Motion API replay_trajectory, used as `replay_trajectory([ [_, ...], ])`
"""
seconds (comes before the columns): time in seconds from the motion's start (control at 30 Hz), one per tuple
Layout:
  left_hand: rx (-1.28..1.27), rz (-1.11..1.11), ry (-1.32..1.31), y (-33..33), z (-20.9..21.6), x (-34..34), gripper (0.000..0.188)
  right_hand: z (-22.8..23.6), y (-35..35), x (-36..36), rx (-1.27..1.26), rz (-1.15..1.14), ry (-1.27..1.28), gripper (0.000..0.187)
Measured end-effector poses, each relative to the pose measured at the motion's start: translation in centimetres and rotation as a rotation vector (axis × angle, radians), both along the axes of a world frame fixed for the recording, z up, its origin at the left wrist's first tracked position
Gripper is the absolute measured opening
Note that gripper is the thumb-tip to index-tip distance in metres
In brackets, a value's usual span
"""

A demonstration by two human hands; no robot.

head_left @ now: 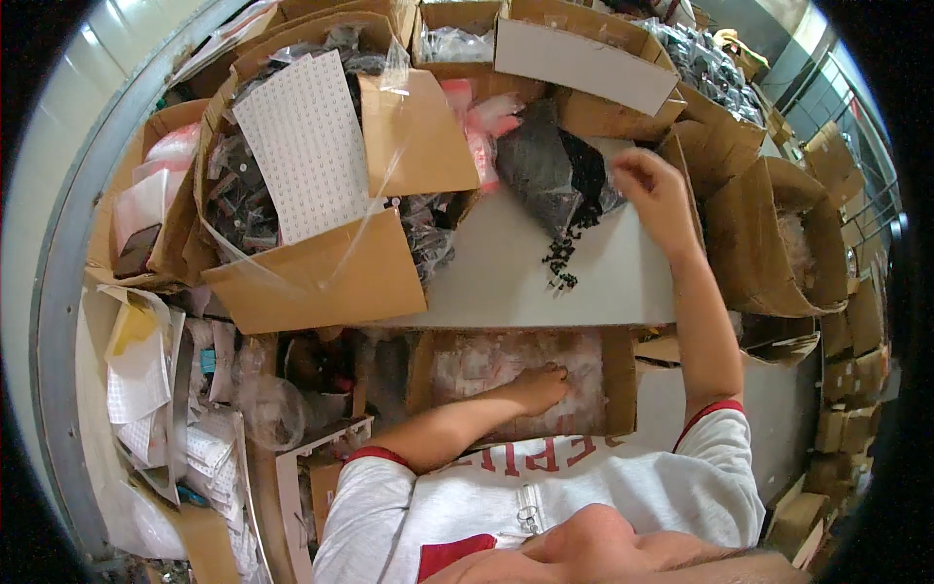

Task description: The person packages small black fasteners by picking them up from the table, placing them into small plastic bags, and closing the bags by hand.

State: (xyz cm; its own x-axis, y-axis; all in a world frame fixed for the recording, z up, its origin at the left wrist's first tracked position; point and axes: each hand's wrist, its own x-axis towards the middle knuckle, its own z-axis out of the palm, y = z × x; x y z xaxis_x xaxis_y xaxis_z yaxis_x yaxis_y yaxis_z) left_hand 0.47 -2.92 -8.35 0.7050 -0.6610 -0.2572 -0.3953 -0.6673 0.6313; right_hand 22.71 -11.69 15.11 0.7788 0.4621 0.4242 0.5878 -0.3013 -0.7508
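My right hand (654,195) is raised beside the right edge of a clear plastic bag (537,164) of small black parts. Its fingers are curled together and slightly blurred; what they pinch, if anything, is too small to make out. Black parts (562,255) spill from the bag's mouth onto the pale tabletop (486,277). Lower down, my left hand (541,391) is over an open cardboard box (623,389) lined with small clear plastic packets (477,365). The left fingers are curled, and anything within them is hidden.
A big carton (316,282) of bagged dark parts, with a printed white sheet (304,146) on top, stands left. Pink-edged plastic bags (479,146) lie behind the black parts. Another open carton (769,248) stands right. Papers (141,375) fill the lower left.
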Motion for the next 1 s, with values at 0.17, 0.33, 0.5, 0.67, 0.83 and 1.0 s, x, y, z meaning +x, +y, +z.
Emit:
replay_trajectory([
  [0.17,0.0,-0.002,-0.148,0.6,1.6,0.3,0.023,-3.6,-1.4,-5.4,-0.392,0.157,0.055,0.022],
  [0.33,0.04,0.012,0.006,0.2,1.9,1.0,0.024,-6.3,-1.5,-8.6,-0.377,0.293,-0.05,0.032],
  [0.5,-0.176,0.264,-0.506,0.2,1.3,-0.7,0.017,-7.7,-2.7,-9.3,-0.36,0.176,-0.077,0.029],
  [0.67,-0.113,0.153,-0.093,1.4,4.3,1.4,0.015,-7.7,-3.9,-9.4,-0.264,0.09,-0.062,0.029],
  [0.83,-0.583,0.61,0.469,2.5,4.4,2.2,0.008,-7.7,-4.0,-9.4,-0.212,0.069,-0.05,0.03],
  [1.0,-1.006,0.751,0.431,2.7,3.4,1.9,0.014,-7.8,-4.0,-9.5,-0.185,0.063,-0.006,0.031],
])
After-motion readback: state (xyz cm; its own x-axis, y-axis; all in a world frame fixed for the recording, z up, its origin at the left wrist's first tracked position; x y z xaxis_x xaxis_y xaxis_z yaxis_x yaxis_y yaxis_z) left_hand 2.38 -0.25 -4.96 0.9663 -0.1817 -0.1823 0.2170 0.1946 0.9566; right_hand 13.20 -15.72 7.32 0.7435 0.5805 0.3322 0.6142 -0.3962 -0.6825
